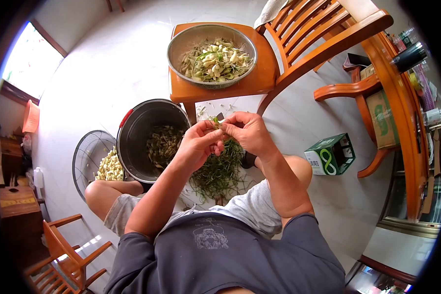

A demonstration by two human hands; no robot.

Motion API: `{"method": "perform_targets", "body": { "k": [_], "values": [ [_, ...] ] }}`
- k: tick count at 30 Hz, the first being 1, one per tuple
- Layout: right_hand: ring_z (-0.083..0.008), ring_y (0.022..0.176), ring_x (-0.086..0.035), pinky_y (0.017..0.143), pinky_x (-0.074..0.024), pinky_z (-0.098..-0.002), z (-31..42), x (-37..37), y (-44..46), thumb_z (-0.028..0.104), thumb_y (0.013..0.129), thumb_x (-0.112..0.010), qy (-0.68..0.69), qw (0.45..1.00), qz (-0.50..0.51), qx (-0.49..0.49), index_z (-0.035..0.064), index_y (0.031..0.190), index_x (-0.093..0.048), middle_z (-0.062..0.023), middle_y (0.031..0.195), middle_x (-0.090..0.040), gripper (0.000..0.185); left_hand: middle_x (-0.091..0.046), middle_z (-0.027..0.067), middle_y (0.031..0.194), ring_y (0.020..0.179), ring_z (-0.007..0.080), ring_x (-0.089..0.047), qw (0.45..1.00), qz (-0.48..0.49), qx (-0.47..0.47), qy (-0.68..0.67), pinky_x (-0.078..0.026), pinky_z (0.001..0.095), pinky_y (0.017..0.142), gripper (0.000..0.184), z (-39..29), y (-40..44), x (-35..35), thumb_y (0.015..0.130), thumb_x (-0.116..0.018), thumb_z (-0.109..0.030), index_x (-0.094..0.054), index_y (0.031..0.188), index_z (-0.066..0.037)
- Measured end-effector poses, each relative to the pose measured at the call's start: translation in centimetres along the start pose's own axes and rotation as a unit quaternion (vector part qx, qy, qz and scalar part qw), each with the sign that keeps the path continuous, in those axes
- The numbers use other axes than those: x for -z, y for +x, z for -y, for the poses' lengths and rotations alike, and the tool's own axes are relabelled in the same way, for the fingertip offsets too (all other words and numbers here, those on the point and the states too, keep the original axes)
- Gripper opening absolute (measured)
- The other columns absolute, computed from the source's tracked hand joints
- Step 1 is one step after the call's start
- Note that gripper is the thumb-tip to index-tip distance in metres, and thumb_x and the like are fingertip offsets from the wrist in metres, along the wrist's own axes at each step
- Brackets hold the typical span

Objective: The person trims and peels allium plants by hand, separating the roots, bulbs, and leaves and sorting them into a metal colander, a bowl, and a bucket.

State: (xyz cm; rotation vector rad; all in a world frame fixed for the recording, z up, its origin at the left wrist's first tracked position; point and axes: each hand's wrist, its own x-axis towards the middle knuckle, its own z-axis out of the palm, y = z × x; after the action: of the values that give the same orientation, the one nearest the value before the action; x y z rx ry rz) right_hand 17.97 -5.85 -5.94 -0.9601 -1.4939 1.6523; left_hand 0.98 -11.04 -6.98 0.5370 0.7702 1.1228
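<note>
My left hand (201, 142) and my right hand (249, 133) meet in front of me, fingertips pinched on a small bulb with a green stem (216, 120). A small dark blade shows just above the fingers, by my right hand. Under the hands lies a heap of green stalks (218, 171) on the floor. Left of them stands a dark bucket (127, 142) with brownish scraps inside. Beyond it, a wire basket (85, 161) holds pale peeled bulbs (110, 165). A metal colander (176, 49) of bulbs with roots (218, 61) rests on the chair seat ahead.
The wooden chair (264, 73) stands close in front, with a cloth over its back. A green carton (330, 154) is on the floor at the right, near a wooden table (402, 112). Another wooden chair (66, 250) stands at the lower left.
</note>
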Motion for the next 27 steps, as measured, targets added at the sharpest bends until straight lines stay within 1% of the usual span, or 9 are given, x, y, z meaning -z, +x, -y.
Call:
{"method": "perform_targets", "body": {
  "k": [4,5,6,7,9,11,15,21,27],
  "values": [
    [-0.0074,0.07,-0.059,0.067,-0.0493,-0.0247,-1.0,0.7,0.2,0.01,0.084,-0.064,-0.169,0.985,-0.039,0.014,-0.004,0.093,-0.066,-0.0051,0.077,-0.068,0.016,-0.064,0.009,0.081,0.065,0.0149,-0.063,0.98,-0.047,0.042,0.188,-0.052,0.0257,0.056,0.025,1.2,0.4,1.0,0.087,-0.065,-0.012,-0.057,0.104,0.004],
    [-0.0169,0.076,-0.065,0.073,-0.0511,-0.0305,-1.4,1.2,0.3,0.015,0.081,-0.065,-0.227,0.974,-0.009,-0.017,-0.0023,0.1,-0.065,-0.0131,0.083,-0.069,0.025,-0.064,0.0089,0.082,0.066,0.0151,-0.063,0.956,-0.07,0.069,0.277,-0.053,0.0263,0.058,0.029,1.3,0.4,1.0,0.086,-0.065,-0.013,-0.057,0.107,0.006],
    [-0.0234,0.083,-0.065,0.077,-0.0508,-0.0336,-1.9,1.4,0.1,0.017,0.08,-0.066,-0.294,0.956,0.01,-0.017,-0.0015,0.104,-0.065,-0.0165,0.088,-0.068,0.03,-0.067,0.0135,0.088,0.074,0.0223,-0.067,0.9,-0.049,0.098,0.422,-0.054,0.0333,0.068,0.043,2.1,0.6,2.4,0.082,-0.066,-0.018,-0.055,0.115,0.009],
    [-0.0299,0.089,-0.066,0.081,-0.0505,-0.0367,-2.4,1.4,-0.1,0.02,0.079,-0.067,-0.357,0.933,0.027,-0.018,-0.0007,0.108,-0.064,-0.02,0.093,-0.067,0.036,-0.067,0.0207,0.097,0.087,0.032,-0.066,0.746,-0.036,-0.094,0.658,-0.052,0.0397,0.079,0.051,4.0,0.1,4.5,0.08,-0.066,-0.021,-0.053,0.121,0.006],
    [-0.0361,0.099,-0.062,0.086,-0.0486,-0.0396,-2.4,1.8,0.1,0.023,0.077,-0.068,-0.426,0.904,0.028,-0.001,0.0003,0.114,-0.062,-0.0213,0.104,-0.065,0.044,-0.064,0.0236,0.104,0.099,0.0374,-0.061,0.693,0.055,0.04,0.718,-0.048,0.0418,0.087,0.05,3.0,-0.3,5.0,0.079,-0.066,-0.023,-0.055,0.122,0.001],
    [-0.0324,0.094,-0.064,0.084,-0.0496,-0.0372,-1.1,1.7,0.3,0.022,0.077,-0.069,-0.378,0.925,-0.006,0.024,0.0,0.113,-0.063,-0.0194,0.104,-0.066,0.042,-0.064,0.0232,0.104,0.098,0.038,-0.061,0.697,0.087,0.077,0.707,-0.048,0.0423,0.086,0.045,1.5,-1.3,5.4,0.08,-0.065,-0.023,-0.059,0.118,0.0],
    [-0.0096,0.078,-0.06,0.07,-0.049,-0.0236,3.5,2.0,2.3,0.006,0.084,-0.067,-0.236,0.969,-0.067,0.038,0.0,0.104,-0.067,-0.0052,0.09,-0.066,0.021,-0.065,0.0207,0.102,0.096,0.0368,-0.062,0.69,0.144,0.047,0.708,-0.049,0.042,0.085,0.038,-1.3,-2.9,7.6,0.08,-0.064,-0.025,-0.064,0.11,-0.001],
    [-0.0098,0.07,-0.057,0.064,-0.0468,-0.0249,7.2,3.1,10.3,0.008,0.082,-0.066,-0.368,0.915,-0.11,0.122,-0.0011,0.103,-0.067,-0.0052,0.081,-0.064,0.022,-0.066,0.0187,0.095,0.091,0.0355,-0.063,0.694,0.146,0.101,0.698,-0.049,0.0413,0.081,0.035,-3.4,-3.2,12.2,0.081,-0.063,-0.024,-0.064,0.109,-0.001],
    [-0.0279,0.078,-0.066,0.072,-0.052,-0.037,6.3,2.9,18.5,0.015,0.077,-0.069,-0.504,0.859,-0.086,0.031,0.001,0.104,-0.066,-0.0155,0.085,-0.068,0.031,-0.065,0.019,0.091,0.086,0.0358,-0.063,0.76,0.136,-0.065,0.633,-0.05,0.0415,0.076,0.025,-4.7,-1.6,11.7,0.081,-0.064,-0.016,-0.064,0.101,-0.001]
  ]
}}
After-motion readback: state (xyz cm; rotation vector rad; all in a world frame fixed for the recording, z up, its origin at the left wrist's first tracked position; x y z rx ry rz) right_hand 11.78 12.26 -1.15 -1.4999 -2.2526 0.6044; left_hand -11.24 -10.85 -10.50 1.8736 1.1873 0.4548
